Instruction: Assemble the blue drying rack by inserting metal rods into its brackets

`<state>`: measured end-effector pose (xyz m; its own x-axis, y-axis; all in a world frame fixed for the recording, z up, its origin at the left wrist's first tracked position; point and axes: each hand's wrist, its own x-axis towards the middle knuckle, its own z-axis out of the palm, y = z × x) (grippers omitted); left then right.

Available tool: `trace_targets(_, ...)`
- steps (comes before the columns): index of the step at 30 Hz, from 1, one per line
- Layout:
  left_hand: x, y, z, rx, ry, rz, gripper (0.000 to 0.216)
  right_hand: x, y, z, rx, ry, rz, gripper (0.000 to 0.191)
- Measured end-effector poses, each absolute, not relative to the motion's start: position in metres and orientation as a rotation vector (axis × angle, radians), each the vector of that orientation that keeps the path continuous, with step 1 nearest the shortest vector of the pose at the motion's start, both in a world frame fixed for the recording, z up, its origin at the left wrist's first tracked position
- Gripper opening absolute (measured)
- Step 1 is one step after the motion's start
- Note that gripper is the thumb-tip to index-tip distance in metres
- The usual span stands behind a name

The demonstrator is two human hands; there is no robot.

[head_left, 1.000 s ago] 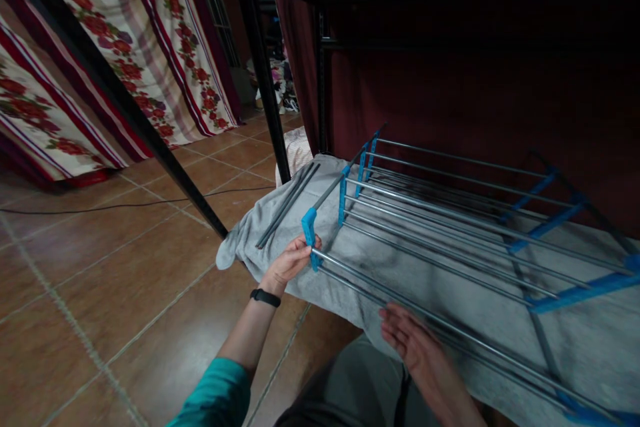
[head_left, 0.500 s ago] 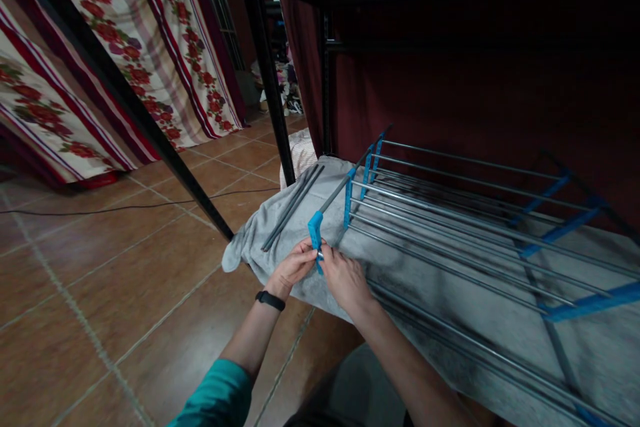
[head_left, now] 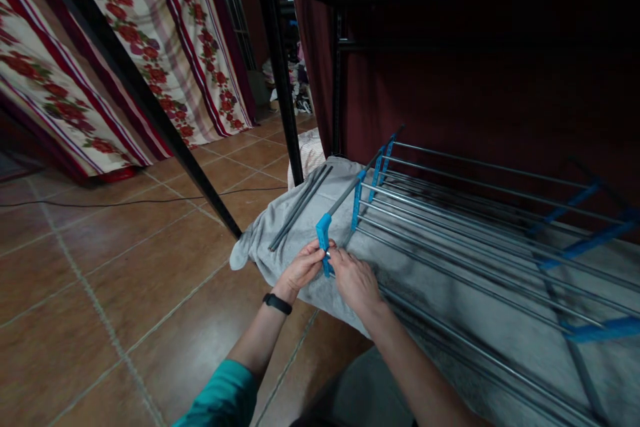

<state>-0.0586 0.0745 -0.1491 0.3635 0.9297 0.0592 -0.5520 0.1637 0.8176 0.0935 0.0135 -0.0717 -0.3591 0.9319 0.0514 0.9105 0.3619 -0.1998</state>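
Observation:
A drying rack of grey metal rods (head_left: pixel 450 210) and blue plastic end pieces lies on a grey blanket (head_left: pixel 345 170). At its near left corner, a blue plastic bracket (head_left: pixel 324 230) sits on the end of a dark grey tube (head_left: pixel 345 195). My left hand (head_left: pixel 303 268), wearing a black wristband, is closed on this bracket from the left. Opposite it, my right hand (head_left: pixel 354 279) pinches a short silvery rod end (head_left: pixel 327 253) against the bracket. The fingers cover most of that rod. Loose grey tubes (head_left: pixel 300 208) lie on the blanket to the left.
Black metal posts (head_left: pixel 285 90) stand behind and to the left, under a dark overhead frame. Long rods (head_left: pixel 465 340) run along the blanket's near edge. A floral curtain (head_left: pixel 165 53) hangs over the tiled floor (head_left: pixel 150 267), where a thin black cable (head_left: pixel 135 201) lies.
The view has shifted slightly, so the scene sits a little further right. Both hands stay at the blue bracket, with almost the same grip.

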Motion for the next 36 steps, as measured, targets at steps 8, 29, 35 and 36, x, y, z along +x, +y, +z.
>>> trace_targets(8,-0.057,0.072,-0.144,0.905,0.523,1.148,0.031,0.095,0.016,-0.077,-1.689,-2.457,0.262,0.041)
trace_targets(29,-0.052,0.07,-0.147,0.893,0.532,1.118,0.035,0.1,0.021,-0.11,-1.74,-2.489,0.357,0.039)
trace_targets(35,-0.049,0.068,-0.146,0.887,0.535,1.137,0.035,0.1,0.023,-0.108,-1.777,-2.483,0.393,0.037)
trace_targets(36,-0.048,0.067,-0.146,0.886,0.536,1.138,0.035,0.101,0.023,-0.108,-1.771,-2.478,0.393,0.037)
